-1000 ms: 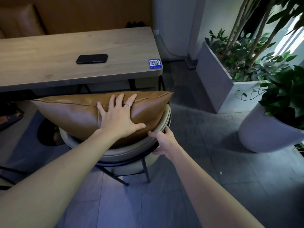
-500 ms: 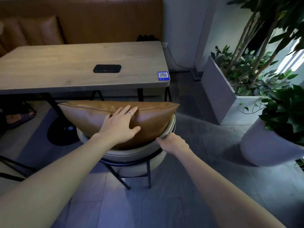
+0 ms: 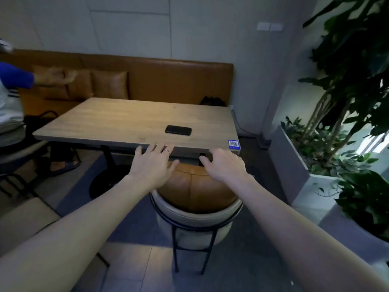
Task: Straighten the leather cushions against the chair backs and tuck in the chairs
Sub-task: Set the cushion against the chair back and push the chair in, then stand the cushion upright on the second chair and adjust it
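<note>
A brown leather cushion (image 3: 195, 190) stands inside the cream chair (image 3: 195, 218), leaning on its curved back. The chair has thin black legs, and its front reaches under the edge of the wooden table (image 3: 126, 119). My left hand (image 3: 153, 163) hovers over the cushion's top left with fingers spread, holding nothing. My right hand (image 3: 223, 165) is over the cushion's top right, fingers loosely curved and apart. Whether either palm touches the leather is unclear. Both hands hide the cushion's upper edge.
A black phone (image 3: 178, 130) and a blue QR sticker (image 3: 233, 143) lie on the table. A brown bench (image 3: 179, 81) with more cushions (image 3: 109, 85) runs behind. A person (image 3: 8, 98) sits at left. Planters (image 3: 294, 165) stand close on the right. Another chair (image 3: 21, 213) is at lower left.
The chair now sits closer to the table. My left hand came off the cushion's face and my right hand let go of the chair's back rim. The view has risen and pulled back.
</note>
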A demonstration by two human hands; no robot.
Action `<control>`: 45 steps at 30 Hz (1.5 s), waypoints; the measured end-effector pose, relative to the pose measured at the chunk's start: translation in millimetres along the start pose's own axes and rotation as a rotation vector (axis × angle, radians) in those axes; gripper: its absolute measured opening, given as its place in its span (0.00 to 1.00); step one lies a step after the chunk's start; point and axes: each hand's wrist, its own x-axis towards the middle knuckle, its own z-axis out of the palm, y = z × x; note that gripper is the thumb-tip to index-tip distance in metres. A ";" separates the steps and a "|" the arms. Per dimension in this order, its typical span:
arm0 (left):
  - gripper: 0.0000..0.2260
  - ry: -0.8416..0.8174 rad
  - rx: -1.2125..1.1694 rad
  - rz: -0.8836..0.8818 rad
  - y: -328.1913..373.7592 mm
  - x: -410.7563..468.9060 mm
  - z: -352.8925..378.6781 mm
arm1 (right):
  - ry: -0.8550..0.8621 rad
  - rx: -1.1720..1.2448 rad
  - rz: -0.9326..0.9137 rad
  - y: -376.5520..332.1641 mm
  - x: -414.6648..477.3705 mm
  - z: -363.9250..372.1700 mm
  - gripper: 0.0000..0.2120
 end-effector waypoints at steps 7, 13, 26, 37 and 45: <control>0.30 0.222 0.057 -0.103 -104.6 -92.4 -126.1 | 0.296 -0.114 -0.266 -170.2 -54.9 -70.0 0.27; 0.31 0.433 0.144 -0.202 -200.4 -191.6 -215.2 | 0.521 -0.078 -0.449 -313.5 -121.4 -109.1 0.31; 0.33 0.790 0.161 -0.412 -350.4 -382.2 -340.6 | 0.875 0.095 -0.774 -522.0 -254.9 -152.1 0.31; 0.30 0.798 0.076 -0.580 -426.1 -431.4 -342.6 | 0.781 0.211 -0.783 -601.5 -260.4 -104.0 0.32; 0.30 0.684 0.093 -0.674 -505.1 -419.0 -294.8 | 0.682 0.219 -0.843 -671.5 -218.3 -38.9 0.32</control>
